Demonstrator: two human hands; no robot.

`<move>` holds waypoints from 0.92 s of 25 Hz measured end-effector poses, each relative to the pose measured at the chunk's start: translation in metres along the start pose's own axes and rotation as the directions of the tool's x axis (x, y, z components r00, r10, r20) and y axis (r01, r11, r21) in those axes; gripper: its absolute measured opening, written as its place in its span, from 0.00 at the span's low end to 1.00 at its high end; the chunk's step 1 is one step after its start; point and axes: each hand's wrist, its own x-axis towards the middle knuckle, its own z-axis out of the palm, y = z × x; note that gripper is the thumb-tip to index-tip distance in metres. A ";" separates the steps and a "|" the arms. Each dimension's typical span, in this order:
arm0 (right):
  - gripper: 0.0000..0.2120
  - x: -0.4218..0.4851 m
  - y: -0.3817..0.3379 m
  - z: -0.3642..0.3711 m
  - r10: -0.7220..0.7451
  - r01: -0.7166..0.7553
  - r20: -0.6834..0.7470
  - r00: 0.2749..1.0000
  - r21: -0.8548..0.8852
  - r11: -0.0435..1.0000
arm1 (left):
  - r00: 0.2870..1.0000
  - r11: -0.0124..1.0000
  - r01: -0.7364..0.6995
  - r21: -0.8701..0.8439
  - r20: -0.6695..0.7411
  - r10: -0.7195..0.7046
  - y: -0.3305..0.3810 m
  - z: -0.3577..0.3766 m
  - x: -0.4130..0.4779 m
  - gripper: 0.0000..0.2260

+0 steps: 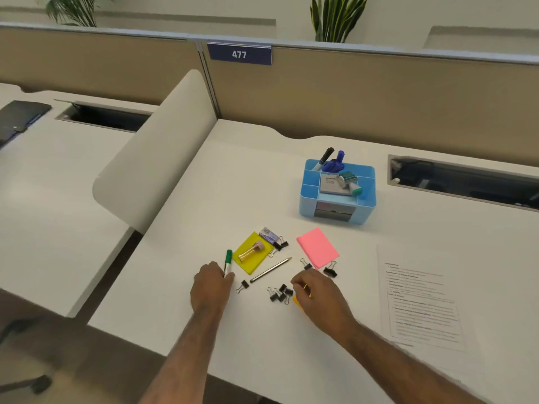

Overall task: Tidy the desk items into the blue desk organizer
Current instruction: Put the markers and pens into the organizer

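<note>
Nearest, my left hand (pixel 211 282) grips the green marker (pixel 228 261) by the desk (pixel 175 330) edge; right hand (pixel 316 295) pinches an orange pad (pixel 297 301) beside binder clips (pixel 279 293); open desk before the blue desk organizer (pixel 338 199).

An open-plan office: tan partitions (pixel 379 94) at twelve o'clock carry a number plate (pixel 239 54), 477; a second table (pixel 58 176) adjoins at nine o'clock.

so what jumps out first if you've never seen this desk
The blue desk organizer stands out toward the back right of the white desk, with markers and a notepad in it. Nearer, a pink pad and a yellow pad lie among scattered black binder clips. In front, the left hand grips a green marker, and the right hand covers something orange.
</note>
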 end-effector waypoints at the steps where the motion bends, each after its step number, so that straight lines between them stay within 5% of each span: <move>1: 0.06 0.000 -0.001 0.000 0.002 -0.002 -0.003 1.000 0.001 1.000 | 1.000 1.000 0.010 -0.014 -0.002 -0.010 0.002 -0.002 -0.001 0.09; 4: 0.06 0.003 -0.005 -0.004 -0.002 0.002 -0.023 1.000 0.008 1.000 | 0.997 0.984 0.023 -0.176 -0.070 -0.036 0.010 -0.018 -0.007 0.09; 8: 0.07 0.020 -0.016 -0.025 0.032 -0.019 -0.093 0.995 0.131 0.991 | 0.971 0.904 -0.238 -0.355 -0.126 0.205 0.057 -0.041 -0.024 0.07; 11: 0.13 0.045 -0.031 -0.055 0.137 -0.095 -0.100 0.985 0.348 0.933 | 0.874 0.781 -0.448 -0.436 -0.030 0.485 0.115 -0.040 -0.042 0.04; 14: 0.10 0.068 -0.034 -0.091 0.218 -0.130 -0.159 0.963 0.434 0.892 | 0.756 0.671 -0.590 -0.449 -0.015 0.655 0.163 -0.033 -0.055 0.04; 19: 0.08 0.091 -0.018 -0.141 0.242 -0.100 -0.311 0.919 0.411 0.906 | 0.717 0.625 -0.648 -0.435 -0.073 0.693 0.204 -0.019 -0.044 0.08; 23: 0.07 0.124 0.003 -0.186 0.254 -0.064 -0.522 0.814 0.355 0.933 | 0.739 0.737 -0.626 -0.256 0.109 0.665 0.192 0.020 -0.032 0.12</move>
